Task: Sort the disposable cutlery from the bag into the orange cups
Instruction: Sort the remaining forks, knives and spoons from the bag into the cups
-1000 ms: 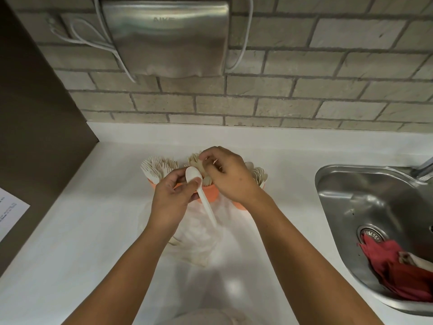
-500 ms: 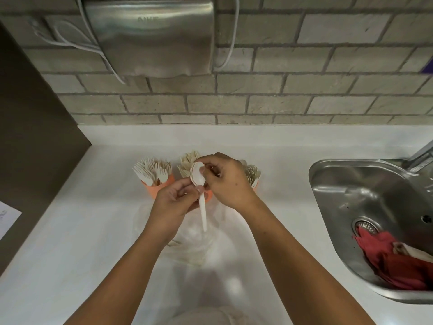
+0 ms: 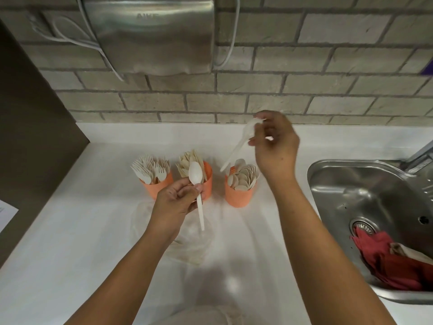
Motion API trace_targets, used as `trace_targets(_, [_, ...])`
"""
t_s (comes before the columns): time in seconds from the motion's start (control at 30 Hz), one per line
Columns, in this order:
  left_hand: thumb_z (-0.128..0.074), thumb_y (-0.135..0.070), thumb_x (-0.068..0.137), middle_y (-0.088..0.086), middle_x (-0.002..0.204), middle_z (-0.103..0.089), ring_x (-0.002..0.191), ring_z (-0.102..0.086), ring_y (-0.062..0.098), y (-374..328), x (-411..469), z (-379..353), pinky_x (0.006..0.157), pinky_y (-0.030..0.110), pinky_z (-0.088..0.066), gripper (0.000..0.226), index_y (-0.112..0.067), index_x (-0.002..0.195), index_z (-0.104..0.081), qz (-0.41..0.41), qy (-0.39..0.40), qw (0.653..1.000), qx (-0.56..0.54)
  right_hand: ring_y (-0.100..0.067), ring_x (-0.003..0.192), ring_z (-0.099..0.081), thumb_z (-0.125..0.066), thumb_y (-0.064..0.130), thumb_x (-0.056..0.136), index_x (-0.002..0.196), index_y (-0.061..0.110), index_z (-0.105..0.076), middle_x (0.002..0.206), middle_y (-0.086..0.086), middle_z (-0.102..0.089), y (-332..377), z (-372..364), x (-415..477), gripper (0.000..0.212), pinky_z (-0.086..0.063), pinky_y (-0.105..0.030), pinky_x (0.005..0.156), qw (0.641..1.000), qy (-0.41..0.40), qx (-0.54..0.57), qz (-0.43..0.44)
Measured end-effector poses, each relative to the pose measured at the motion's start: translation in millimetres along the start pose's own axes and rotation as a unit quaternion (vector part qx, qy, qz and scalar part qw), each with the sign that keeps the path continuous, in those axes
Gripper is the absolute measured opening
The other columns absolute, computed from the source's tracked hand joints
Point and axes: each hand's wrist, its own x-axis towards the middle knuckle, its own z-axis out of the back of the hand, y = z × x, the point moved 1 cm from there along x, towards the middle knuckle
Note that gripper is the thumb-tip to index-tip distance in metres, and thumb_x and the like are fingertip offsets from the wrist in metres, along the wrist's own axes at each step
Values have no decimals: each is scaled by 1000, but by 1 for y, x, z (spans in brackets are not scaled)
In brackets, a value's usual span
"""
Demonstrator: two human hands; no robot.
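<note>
Pinched near its bowl by the right hand (image 3: 274, 146), a white spoon (image 3: 236, 148) slants handle-down, its tip just above the cup (image 3: 237, 198) of spoons. Left hand (image 3: 174, 200) pinches a second spoon (image 3: 196, 177) at the neck, the bag (image 3: 187, 245) lying below that grip. Light, stiff, probably slick plastic; the neck likely gives the surest hold.

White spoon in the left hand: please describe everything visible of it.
The white spoon looks like smooth plastic, with an oval bowl and a thin straight handle. It stands nearly upright, bowl up. The left hand pinches it just below the bowl, and the rest of the handle hangs free below the fingers.
</note>
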Motion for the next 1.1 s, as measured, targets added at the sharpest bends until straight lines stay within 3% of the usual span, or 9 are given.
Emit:
trace_targets(0.13, [-65,-11,100,18,95,-67,83,-73,12,2,0,-3,82,32,-57,17,-9,115,-73,4,-5,1000,11,-21,72,-65,-53,5,97,106,13,-70,96,-3,-58,-18,18,14,21,-58,-35,65,989,-6,-120,88])
trace_targets(0.27, [-65,-13,100,3,89,-74,80,-70,7,1,-2,-9,83,32,-54,16,-13,114,-74,5,-5,1000,13,-20,71,-60,-52,3,97,107,12,-71,97,-5,-59,-39,15,3,23,-55,-38,66,976,53,-184,101])
trace_targets(0.43, [-65,-12,99,3,88,-75,81,-66,10,-1,-6,-12,83,33,-52,16,-22,106,-77,2,5,1000,7,-22,65,-57,-56,3,94,107,11,-74,89,-8,-61,-57,2,-11,23,-41,-26,63,955,137,-252,80])
trace_targets(0.53, [-66,-13,99,5,90,-76,81,-68,11,-3,-8,-12,80,30,-54,17,-23,103,-78,-3,12,1000,5,-33,84,-62,-58,9,93,105,13,-76,92,-9,-67,-69,-3,-18,22,-50,-37,70,919,215,-324,63])
trace_targets(0.67, [-68,-13,98,6,91,-77,81,-69,8,-3,-7,-12,77,26,-57,17,-19,111,-76,-3,10,1000,6,-34,98,-53,-57,19,93,103,18,-78,107,-7,-63,-76,-1,-30,23,-43,-37,76,877,253,-404,55])
trace_targets(0.83, [-70,-14,97,12,91,-72,81,-66,10,-2,-6,-17,77,26,-57,17,-25,102,-81,0,16,1000,6,-26,101,-50,-56,26,89,109,20,-77,112,-1,-56,-53,2,-35,30,-48,-38,86,947,163,-274,46])
trace_targets(0.9, [-70,-16,96,15,89,-65,86,-64,14,-1,-6,-21,83,30,-57,17,-27,101,-83,5,28,1000,5,-18,100,-55,-59,29,90,111,22,-75,107,3,-57,-33,1,-36,27,-46,-28,89,964,211,-163,13])
trace_targets(0.97, [-72,-19,94,18,91,-62,95,-65,21,-2,-5,-26,88,33,-56,17,-27,106,-82,9,42,999,-2,-10,88,-62,-66,32,91,108,25,-75,100,4,-61,-14,-2,-41,20,-49,-23,82,953,291,-82,-16])
trace_targets(1.1, [-79,-29,80,21,92,-56,95,-61,24,-5,-6,-34,83,28,-58,26,-28,106,-82,3,65,998,-6,-19,75,-67,-71,21,91,100,25,-75,86,2,-71,-4,-8,-50,11,-57,-40,76,944,323,-13,-73])
